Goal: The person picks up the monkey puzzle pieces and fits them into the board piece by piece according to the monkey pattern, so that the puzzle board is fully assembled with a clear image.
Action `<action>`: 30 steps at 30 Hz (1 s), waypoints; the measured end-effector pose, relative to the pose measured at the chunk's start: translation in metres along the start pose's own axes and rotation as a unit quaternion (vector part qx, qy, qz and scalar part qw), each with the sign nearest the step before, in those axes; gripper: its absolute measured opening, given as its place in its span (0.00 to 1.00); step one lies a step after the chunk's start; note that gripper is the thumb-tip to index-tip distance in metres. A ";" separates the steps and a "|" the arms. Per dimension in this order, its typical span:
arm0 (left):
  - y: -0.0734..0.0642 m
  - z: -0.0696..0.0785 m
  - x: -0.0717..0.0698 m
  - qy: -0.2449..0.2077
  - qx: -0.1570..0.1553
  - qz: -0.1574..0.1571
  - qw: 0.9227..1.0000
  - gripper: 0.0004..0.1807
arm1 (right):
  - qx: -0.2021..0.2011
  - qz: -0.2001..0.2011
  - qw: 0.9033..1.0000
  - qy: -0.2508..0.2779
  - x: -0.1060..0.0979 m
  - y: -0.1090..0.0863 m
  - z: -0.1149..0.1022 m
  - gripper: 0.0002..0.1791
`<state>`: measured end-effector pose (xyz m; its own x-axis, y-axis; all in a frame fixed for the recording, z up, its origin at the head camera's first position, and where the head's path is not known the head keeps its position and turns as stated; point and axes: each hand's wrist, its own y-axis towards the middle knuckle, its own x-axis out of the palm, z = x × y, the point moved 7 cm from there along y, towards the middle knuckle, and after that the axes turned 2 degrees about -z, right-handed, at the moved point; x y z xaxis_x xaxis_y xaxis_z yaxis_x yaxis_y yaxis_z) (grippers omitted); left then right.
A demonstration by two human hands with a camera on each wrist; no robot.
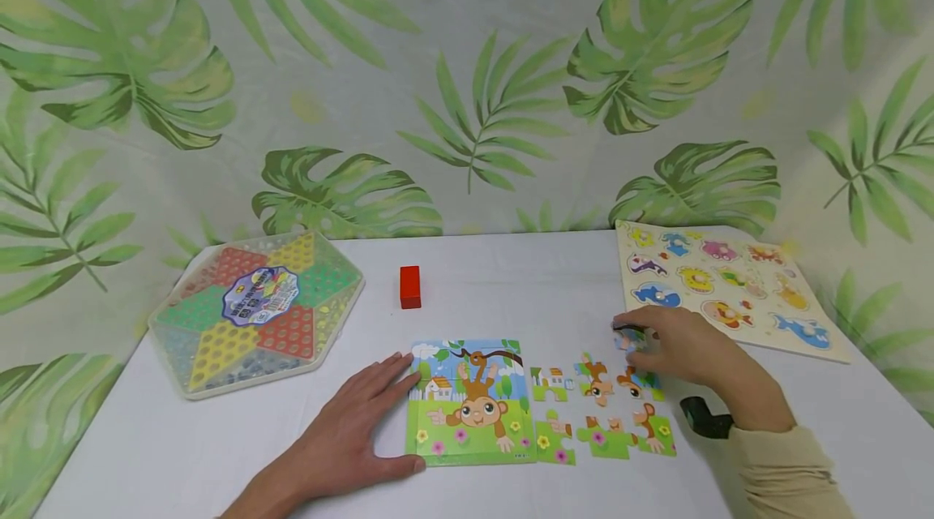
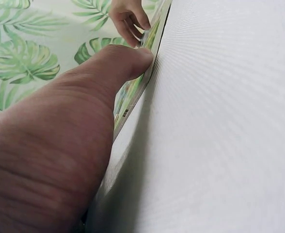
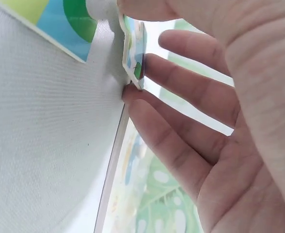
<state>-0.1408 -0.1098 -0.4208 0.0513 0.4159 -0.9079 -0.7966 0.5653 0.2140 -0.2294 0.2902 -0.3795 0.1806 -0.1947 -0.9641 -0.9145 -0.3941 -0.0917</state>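
Observation:
A square monkey picture puzzle board [image 1: 474, 405] lies flat on the white table. My left hand [image 1: 353, 430] rests against its left side, fingers spread along the edge and thumb at the lower left corner. To the board's right, several loose jigsaw pieces [image 1: 601, 442] with parts of the same picture lie in rough rows. Just above the upper right of these, my right hand [image 1: 682, 349] pinches one puzzle piece [image 3: 135, 56] between thumb and fingers. The right wrist view shows this piece edge-on and tilted, with blue and green print.
A hexagonal Chinese checkers set [image 1: 255, 312] sits at the left and a red block [image 1: 410, 287] behind the board. At the back right lies a sea-animal peg puzzle [image 1: 722, 284]. A dark green pipe-shaped object [image 1: 706, 419] is beside my right wrist. A leaf-patterned cloth [image 1: 496, 89] hangs behind.

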 end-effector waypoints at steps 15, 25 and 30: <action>0.000 0.000 0.000 -0.002 0.003 0.007 1.000 0.49 | -0.015 0.032 0.999 0.025 -0.002 -0.001 -0.003 0.30; 0.000 -0.001 0.000 0.002 0.000 0.006 1.000 0.50 | -0.028 0.045 0.998 0.025 -0.003 0.000 -0.011 0.30; 0.000 -0.001 0.001 0.003 0.000 0.007 1.000 0.50 | -0.044 0.049 0.997 0.033 -0.005 0.002 -0.018 0.29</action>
<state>-0.1411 -0.1104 -0.4221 0.0366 0.4191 -0.9072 -0.7970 0.5600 0.2265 -0.2254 0.2742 -0.3707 0.1189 -0.2940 -0.9484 -0.8942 -0.4468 0.0263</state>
